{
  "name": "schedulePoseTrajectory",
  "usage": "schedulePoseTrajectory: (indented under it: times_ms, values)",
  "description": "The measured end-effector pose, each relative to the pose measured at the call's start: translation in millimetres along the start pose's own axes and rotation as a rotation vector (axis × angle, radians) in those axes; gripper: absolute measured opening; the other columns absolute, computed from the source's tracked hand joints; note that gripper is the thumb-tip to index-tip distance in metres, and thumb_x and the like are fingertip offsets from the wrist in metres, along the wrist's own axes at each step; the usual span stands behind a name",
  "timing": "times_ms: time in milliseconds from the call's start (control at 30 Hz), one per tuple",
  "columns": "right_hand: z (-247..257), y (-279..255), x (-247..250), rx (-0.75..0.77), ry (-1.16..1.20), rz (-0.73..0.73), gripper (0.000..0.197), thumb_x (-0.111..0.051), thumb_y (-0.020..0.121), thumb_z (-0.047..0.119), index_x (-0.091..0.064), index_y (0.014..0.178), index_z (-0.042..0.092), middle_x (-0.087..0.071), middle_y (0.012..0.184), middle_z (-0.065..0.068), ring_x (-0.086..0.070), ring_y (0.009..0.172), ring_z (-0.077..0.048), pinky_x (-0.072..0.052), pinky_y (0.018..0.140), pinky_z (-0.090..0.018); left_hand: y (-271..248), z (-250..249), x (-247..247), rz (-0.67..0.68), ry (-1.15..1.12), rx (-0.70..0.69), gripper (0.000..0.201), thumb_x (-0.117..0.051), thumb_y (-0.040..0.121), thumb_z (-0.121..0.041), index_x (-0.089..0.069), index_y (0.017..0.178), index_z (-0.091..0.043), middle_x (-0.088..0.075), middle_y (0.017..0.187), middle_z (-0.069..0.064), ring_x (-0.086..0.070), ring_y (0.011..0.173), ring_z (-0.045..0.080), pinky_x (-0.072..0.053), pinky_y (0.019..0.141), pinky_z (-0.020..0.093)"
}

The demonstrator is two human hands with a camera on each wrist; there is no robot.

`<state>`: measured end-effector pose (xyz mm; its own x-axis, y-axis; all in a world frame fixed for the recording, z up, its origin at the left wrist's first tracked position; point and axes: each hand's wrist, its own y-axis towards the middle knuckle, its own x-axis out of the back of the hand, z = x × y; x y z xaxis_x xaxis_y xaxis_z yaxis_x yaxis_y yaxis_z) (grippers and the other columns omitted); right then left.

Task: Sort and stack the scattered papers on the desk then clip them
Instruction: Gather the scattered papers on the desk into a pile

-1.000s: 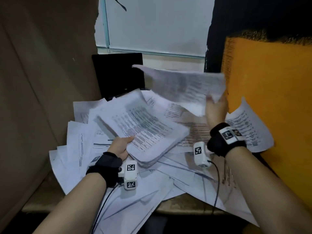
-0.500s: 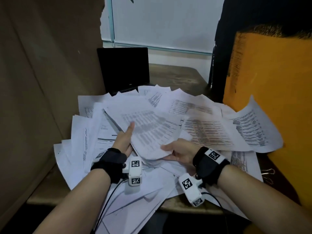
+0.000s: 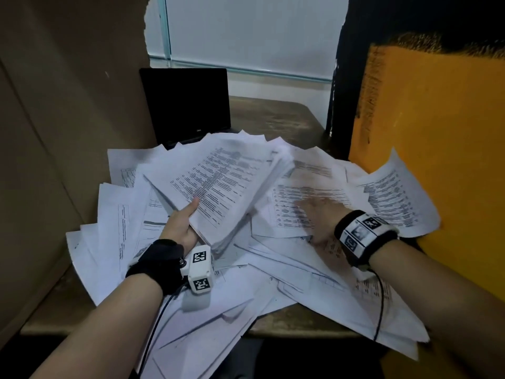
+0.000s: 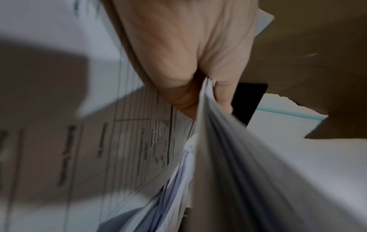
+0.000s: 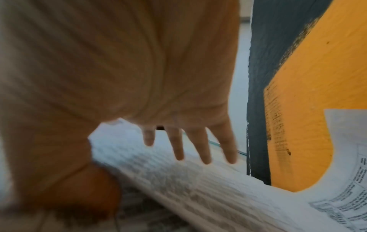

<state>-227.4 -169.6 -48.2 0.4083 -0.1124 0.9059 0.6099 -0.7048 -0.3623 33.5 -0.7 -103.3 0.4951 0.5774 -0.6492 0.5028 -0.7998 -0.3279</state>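
Observation:
My left hand [image 3: 183, 224] grips a thick stack of printed papers [image 3: 224, 184] by its near corner, thumb on top, and holds it tilted above the desk. The left wrist view shows the same stack [image 4: 228, 157] pinched between thumb and fingers. Loose printed sheets [image 3: 306, 198] lie scattered over the wooden desk [image 3: 276, 116]. My right hand [image 3: 318, 214] lies palm down with straight, spread fingers over a printed sheet to the right of the stack. In the right wrist view its fingers [image 5: 200, 146] stretch out just above the sheet [image 5: 188, 177].
A black laptop [image 3: 185, 105] stands open at the back left of the desk. A brown cardboard wall [image 3: 62, 132] closes the left side and an orange panel [image 3: 437, 160] the right. One sheet [image 3: 396, 192] leans against the orange panel. Papers overhang the desk's front edge.
My right hand laid its raised sheet on the stack, then moved right onto a loose sheet. The left hand kept its grip and tilted the stack up and back.

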Motion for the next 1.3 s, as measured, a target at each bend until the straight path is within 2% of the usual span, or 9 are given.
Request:
schedulePoseTrajectory:
  times_ms: [167, 400, 633, 767, 867, 967, 1033, 1133, 1300]
  values:
    - [-7, 9, 6, 0.003, 0.127, -0.216, 0.035, -0.053, 0.094, 0.021, -0.052, 0.130, 0.022, -0.060, 0.128, -0.009, -0.060, 0.107, -0.027, -0.051, 0.091, -0.039, -12, -3, -7, 0.122, -0.038, 0.029, 0.019, -0.045, 0.099, -0.016, -0.061, 0.103, -0.007, -0.076, 0.077, 0.007, -0.074, 0.068, 0.017, -0.056, 0.048, 0.028]
    - [-22, -11, 79, -0.138, 0.822, -0.829, 0.036, -0.064, 0.089, 0.014, -0.057, 0.120, -0.003, -0.063, 0.119, -0.020, -0.060, 0.110, -0.033, -0.046, 0.086, -0.034, -10, 8, -10, 0.133, 0.219, 0.124, 0.025, -0.040, 0.098, 0.000, -0.053, 0.119, 0.003, -0.070, 0.103, 0.017, -0.074, 0.078, 0.025, -0.061, 0.060, 0.037]
    - [82, -19, 110, 0.072, 0.471, -0.575, 0.032, -0.045, 0.091, -0.002, -0.044, 0.122, 0.000, -0.061, 0.112, -0.023, -0.060, 0.103, -0.036, -0.042, 0.072, -0.035, -14, 10, -16, 0.130, 0.338, 0.016, 0.035, -0.046, 0.098, -0.006, -0.047, 0.133, -0.010, -0.063, 0.122, 0.014, -0.067, 0.102, 0.026, -0.060, 0.075, 0.036]
    - [134, -2, 88, 0.123, 1.013, -0.165, 0.048, -0.054, 0.092, 0.001, -0.036, 0.137, -0.003, -0.062, 0.120, -0.021, -0.064, 0.093, -0.028, -0.053, 0.083, -0.034, -17, 10, -19, 0.115, 0.342, -0.050, 0.048, -0.043, 0.098, -0.035, -0.042, 0.139, -0.009, -0.063, 0.126, 0.013, -0.067, 0.107, 0.025, -0.052, 0.095, 0.043]
    - [135, 1, 72, 0.160, 1.476, 0.174, 0.067, -0.066, 0.091, 0.031, -0.033, 0.135, -0.008, -0.064, 0.095, -0.017, -0.067, 0.096, -0.031, -0.049, 0.102, -0.042, -18, 10, -20, 0.187, 0.328, -0.067, 0.051, -0.044, 0.097, -0.043, -0.044, 0.139, -0.014, -0.059, 0.133, 0.012, -0.059, 0.120, 0.028, -0.048, 0.100, 0.045]
    - [96, -3, 64, 0.058, 1.243, 0.050, 0.080, -0.063, 0.076, 0.066, -0.048, 0.114, -0.002, -0.068, 0.089, -0.014, -0.071, 0.092, -0.034, -0.051, 0.098, -0.042, -15, 14, -17, 0.156, 0.377, -0.071, 0.048, -0.055, 0.091, -0.002, -0.041, 0.138, -0.005, -0.055, 0.135, 0.020, -0.056, 0.120, 0.036, -0.048, 0.097, 0.050]
    - [49, -11, 53, -0.179, 0.988, -0.154, 0.058, -0.059, 0.085, 0.059, -0.053, 0.110, 0.007, -0.068, 0.100, -0.010, -0.069, 0.089, -0.029, -0.052, 0.086, -0.032, -13, 14, -15, 0.138, 0.399, -0.073, 0.050, -0.044, 0.091, 0.015, -0.041, 0.135, -0.009, -0.058, 0.129, 0.017, -0.058, 0.115, 0.035, -0.047, 0.098, 0.051]
    - [-20, -34, 26, -0.503, 0.643, -0.190, 0.034, -0.058, 0.094, 0.037, -0.059, 0.107, 0.006, -0.062, 0.118, -0.014, -0.060, 0.098, -0.028, -0.044, 0.077, -0.029, -11, 12, -14, 0.154, 0.323, -0.067, 0.052, -0.039, 0.094, 0.014, -0.041, 0.135, -0.018, -0.060, 0.121, 0.012, -0.061, 0.108, 0.032, -0.049, 0.092, 0.054]
    - [-56, -37, -5, -0.563, 0.799, -0.063, 0.036, -0.070, 0.086, 0.035, -0.051, 0.076, 0.006, -0.053, 0.077, -0.010, -0.048, 0.060, -0.020, -0.036, 0.051, -0.026, -10, 9, -14, 0.133, 0.306, -0.054, 0.049, -0.037, 0.099, 0.004, -0.035, 0.144, -0.014, -0.054, 0.137, 0.011, -0.058, 0.118, 0.033, -0.048, 0.097, 0.050]
